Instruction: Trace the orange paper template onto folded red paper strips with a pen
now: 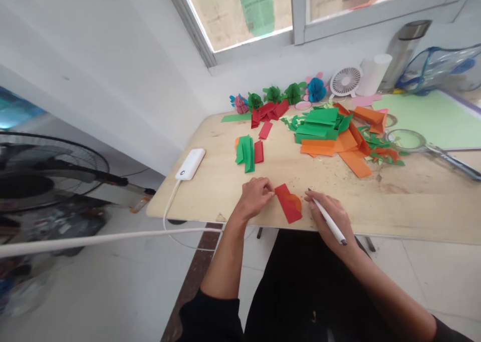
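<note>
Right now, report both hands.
Left hand: at the edge of the red paper; grip cannot be told.
Right hand: closed around a white pen.

The left hand (pixel 256 197) has its fingertips at the upper-left corner of a red paper piece (pixel 287 209), across which lies a rounded orange paper shape (pixel 296 202). The right hand (pixel 336 214), on the paper's other side, grips a white pen (pixel 327 219) slantwise. Beyond the left hand, folded green papers (pixel 245 153) adjoin a small red rectangle (pixel 259 152). Farther right, a green paper stack (pixel 318 123) rests among orange strips (pixel 355 163). Along the wall stand paper flowers (pixel 273 95) and a small white fan (pixel 346 81); a white device (pixel 191 164) with a cable occupies the table's (pixel 210 197) left end.
</note>
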A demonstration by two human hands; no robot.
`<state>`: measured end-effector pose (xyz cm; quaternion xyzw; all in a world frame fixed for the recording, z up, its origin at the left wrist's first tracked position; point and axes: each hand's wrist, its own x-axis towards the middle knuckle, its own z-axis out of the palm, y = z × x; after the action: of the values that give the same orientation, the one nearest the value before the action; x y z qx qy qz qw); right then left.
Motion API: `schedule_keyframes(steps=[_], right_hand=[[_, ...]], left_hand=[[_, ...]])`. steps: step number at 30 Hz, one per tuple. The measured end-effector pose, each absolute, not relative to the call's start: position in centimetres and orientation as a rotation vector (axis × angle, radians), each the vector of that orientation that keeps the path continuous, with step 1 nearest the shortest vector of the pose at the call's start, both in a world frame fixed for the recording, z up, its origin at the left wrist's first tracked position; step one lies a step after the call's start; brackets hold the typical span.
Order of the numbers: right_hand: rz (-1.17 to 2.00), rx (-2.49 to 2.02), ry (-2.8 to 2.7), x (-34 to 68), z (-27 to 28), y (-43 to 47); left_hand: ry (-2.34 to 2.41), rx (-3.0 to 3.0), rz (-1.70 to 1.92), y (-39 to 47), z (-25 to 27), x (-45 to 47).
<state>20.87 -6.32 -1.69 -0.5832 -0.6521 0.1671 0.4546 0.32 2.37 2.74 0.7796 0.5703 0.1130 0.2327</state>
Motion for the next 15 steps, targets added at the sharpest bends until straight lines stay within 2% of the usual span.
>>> schedule_keyframes(steps=[4, 8, 13, 15], right_hand=[[0.607, -1.49, -1.532, 21.0, -0.8, -5.7], [0.634, -1.511, -1.491, 20.9, 0.0, -5.4], [0.537, -1.538, -1.333, 21.9, -0.1, -5.4], [0.502, -1.555, -1.282, 22.4, -0.3, -5.4]], left_hand=[[1.443, 2.171, 0.399, 1.4, 5.8, 0.6], [1.294, 2.198, 0.436, 1.6, 7.6, 1.7], [1.571, 2.142, 0.681, -0.4, 5.7, 2.9], [1.622, 2.254, 0.627, -2.3, 4.0, 3.2]])
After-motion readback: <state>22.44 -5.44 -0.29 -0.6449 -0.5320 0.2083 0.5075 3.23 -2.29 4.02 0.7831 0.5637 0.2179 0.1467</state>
